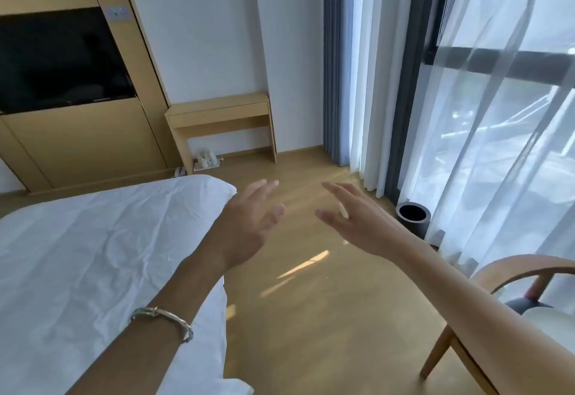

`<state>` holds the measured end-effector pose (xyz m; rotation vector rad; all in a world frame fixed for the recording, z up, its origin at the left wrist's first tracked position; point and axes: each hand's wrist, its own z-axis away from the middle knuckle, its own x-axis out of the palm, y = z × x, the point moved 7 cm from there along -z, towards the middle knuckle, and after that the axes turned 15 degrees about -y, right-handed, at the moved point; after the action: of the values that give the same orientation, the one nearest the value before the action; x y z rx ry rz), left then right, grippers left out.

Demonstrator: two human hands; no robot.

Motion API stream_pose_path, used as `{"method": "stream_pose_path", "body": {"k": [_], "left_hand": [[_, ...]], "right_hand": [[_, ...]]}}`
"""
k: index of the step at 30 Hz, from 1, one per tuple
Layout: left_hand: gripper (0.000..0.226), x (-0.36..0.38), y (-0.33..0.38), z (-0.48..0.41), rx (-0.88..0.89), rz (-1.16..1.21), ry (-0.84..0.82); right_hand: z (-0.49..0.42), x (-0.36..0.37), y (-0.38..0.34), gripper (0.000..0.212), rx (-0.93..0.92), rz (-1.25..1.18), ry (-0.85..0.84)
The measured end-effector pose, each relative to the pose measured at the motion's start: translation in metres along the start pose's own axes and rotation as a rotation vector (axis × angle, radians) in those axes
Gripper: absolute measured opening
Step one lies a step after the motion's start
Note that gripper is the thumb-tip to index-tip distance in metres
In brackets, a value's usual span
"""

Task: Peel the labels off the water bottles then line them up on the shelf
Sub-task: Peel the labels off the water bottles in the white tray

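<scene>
With both hands empty and no water bottles anywhere in view, the sound move was to find the bottles first, then steady each with one hand while the other pinched a label edge. The left hand (249, 223) and right hand (351, 223) hovered apart, fingers straight and spread, over the floor (311, 316) beside the bed (93, 254). The wooden shelf (217, 111) stood well beyond, by the wall.

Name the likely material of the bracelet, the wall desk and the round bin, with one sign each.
Bracelet: likely polished metal, silvery glints. Wall desk: pale wood or wood-look laminate, matt, even tan surface. Round bin: dark, matt; plastic or metal, cannot tell.
</scene>
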<state>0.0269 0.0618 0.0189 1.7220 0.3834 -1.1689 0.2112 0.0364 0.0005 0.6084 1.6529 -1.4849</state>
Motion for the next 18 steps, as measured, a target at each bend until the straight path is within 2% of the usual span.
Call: {"method": "stream_pose_path", "body": {"k": [5, 10, 18], "left_hand": [[0.05, -0.004, -0.006, -0.011, -0.006, -0.013, 0.026], [0.05, -0.012, -0.035, -0.025, -0.04, -0.015, 0.047], [0.052, -0.028, -0.091, -0.081, -0.023, 0.123, 0.047]], "right_hand": [[-0.021, -0.009, 0.0, 0.065, -0.017, -0.009, 0.004], [-0.058, 0.013, -0.003, 0.066, -0.028, 0.029, -0.05], [-0.135, 0.015, 0.002, 0.071, 0.04, 0.113, -0.114]]}}
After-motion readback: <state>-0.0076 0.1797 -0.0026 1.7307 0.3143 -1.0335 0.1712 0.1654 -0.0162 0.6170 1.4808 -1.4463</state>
